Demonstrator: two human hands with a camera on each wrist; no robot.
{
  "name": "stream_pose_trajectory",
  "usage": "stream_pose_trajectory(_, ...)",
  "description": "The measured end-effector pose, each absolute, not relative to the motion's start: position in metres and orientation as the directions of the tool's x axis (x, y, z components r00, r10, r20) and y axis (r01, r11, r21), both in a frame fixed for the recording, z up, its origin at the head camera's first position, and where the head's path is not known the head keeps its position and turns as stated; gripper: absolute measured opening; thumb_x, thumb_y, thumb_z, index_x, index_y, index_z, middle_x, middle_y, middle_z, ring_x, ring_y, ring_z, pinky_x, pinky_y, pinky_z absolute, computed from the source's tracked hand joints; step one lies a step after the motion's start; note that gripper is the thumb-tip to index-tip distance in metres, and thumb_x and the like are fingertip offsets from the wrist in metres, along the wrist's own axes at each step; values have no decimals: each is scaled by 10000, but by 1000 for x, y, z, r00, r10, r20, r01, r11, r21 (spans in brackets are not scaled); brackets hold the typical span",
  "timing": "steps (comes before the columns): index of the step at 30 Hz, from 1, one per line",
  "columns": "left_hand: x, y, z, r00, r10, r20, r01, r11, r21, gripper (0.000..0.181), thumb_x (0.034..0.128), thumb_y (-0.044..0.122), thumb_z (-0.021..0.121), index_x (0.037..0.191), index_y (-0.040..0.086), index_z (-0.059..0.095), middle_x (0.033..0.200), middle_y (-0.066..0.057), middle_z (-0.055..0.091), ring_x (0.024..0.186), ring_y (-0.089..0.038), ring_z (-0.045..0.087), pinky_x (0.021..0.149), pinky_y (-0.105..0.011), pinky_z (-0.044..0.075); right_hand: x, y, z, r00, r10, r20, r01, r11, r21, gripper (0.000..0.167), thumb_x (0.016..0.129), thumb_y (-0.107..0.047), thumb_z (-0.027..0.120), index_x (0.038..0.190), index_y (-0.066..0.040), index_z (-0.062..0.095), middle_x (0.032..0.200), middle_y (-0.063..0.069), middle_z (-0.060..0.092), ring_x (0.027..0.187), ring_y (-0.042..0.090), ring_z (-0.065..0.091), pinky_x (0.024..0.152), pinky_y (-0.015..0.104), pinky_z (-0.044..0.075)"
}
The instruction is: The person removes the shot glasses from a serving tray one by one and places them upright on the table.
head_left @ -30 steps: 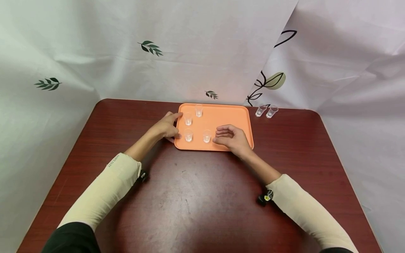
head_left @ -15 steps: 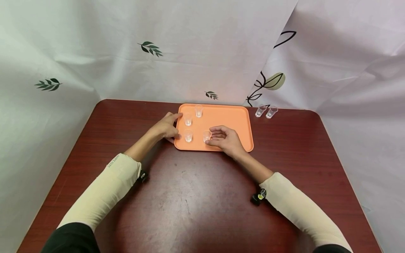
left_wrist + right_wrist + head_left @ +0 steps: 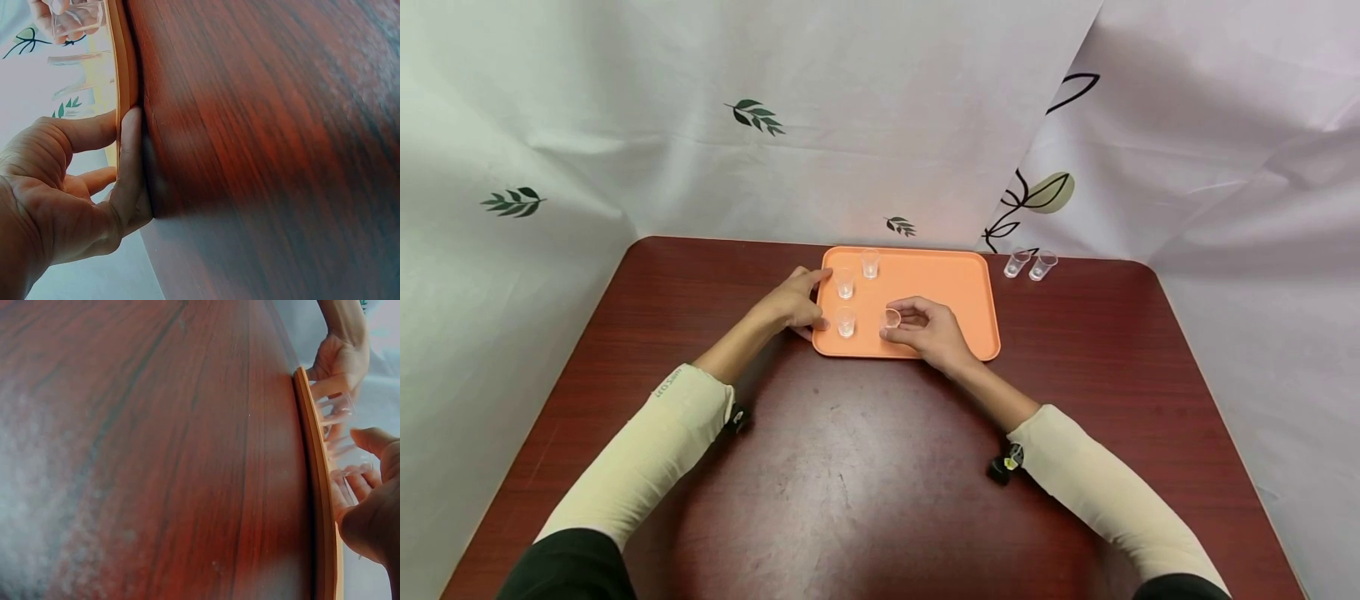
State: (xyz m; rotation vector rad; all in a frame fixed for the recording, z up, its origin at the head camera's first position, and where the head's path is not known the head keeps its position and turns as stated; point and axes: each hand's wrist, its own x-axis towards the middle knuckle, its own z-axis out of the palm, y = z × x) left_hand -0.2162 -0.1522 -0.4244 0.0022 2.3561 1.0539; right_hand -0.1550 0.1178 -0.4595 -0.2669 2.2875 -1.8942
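Note:
In the head view my left hand [image 3: 793, 302] holds the left rim of an orange tray [image 3: 936, 271]. The left wrist view shows its thumb and fingers on both sides of the tray's edge [image 3: 122, 69]. My right hand [image 3: 931, 333] has its thumb and fingers around a small clear plastic cup [image 3: 891, 319] near the tray's front edge. That cup is partly hidden by the fingers. Three more clear cups stand at the tray's left: a front one [image 3: 846, 322], a middle one [image 3: 845, 283] and a back one [image 3: 870, 263].
Two more clear cups, one nearer the tray [image 3: 1017, 263] and one to its right [image 3: 1042, 267], stand at the table's back edge. The dark red wooden table [image 3: 820, 467] meets a white leaf-printed cloth [image 3: 820, 183] behind.
My right hand has moved left across the tray to the front cup, and its thumb and fingers have closed around it. The left hand and the tray have stayed in place.

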Motion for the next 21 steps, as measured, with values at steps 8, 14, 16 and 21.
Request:
stream_pose_trajectory(8, -216, -152, -425, -846, 218, -486, -221, 686, 693, 1113, 921, -150, 791, 1824, 192, 240, 1731, -194, 263, 984, -347, 720, 654, -360, 746, -153, 119, -460, -972, -233, -6, -38, 183, -982, 444, 912, -1, 912, 1331, 42, 772, 1271, 258, 802, 1114, 199, 805, 940, 175, 687)
stream_pose_trajectory(14, -216, -152, -424, -843, 223, -490, -218, 690, 690, 1109, 922, -145, 791, 1825, 181, 234, 1739, -206, 256, 983, -341, 716, 649, -359, 744, -151, 123, -461, -973, -230, -2, -43, 189, -981, 442, 910, -12, 918, 1327, 39, 778, 1255, 250, 809, 1119, 226, 805, 947, 174, 684)
stream_pose_trajectory(16, -216, -152, -424, -842, 222, -491, -217, 695, 686, 1107, 926, -137, 794, 1825, 183, 232, 1739, -208, 257, 979, -343, 719, 649, -361, 744, -150, 124, -461, -973, -232, -1, -44, 190, -981, 442, 911, -13, 918, 1327, 37, 778, 1255, 249, 810, 1120, 229, 805, 948, 180, 686)
stream_pose_trajectory(21, -217, -152, -424, -846, 216, -488, -215, 699, 682, 1108, 924, -133, 797, 1824, 195, 240, 1729, -194, 268, 1024, -360, 715, 657, -362, 746, -149, 130, -461, -973, -230, -5, -39, 189, -981, 433, 919, -18, 913, 1327, 31, 777, 1263, 242, 811, 1079, 139, 803, 945, 187, 692)
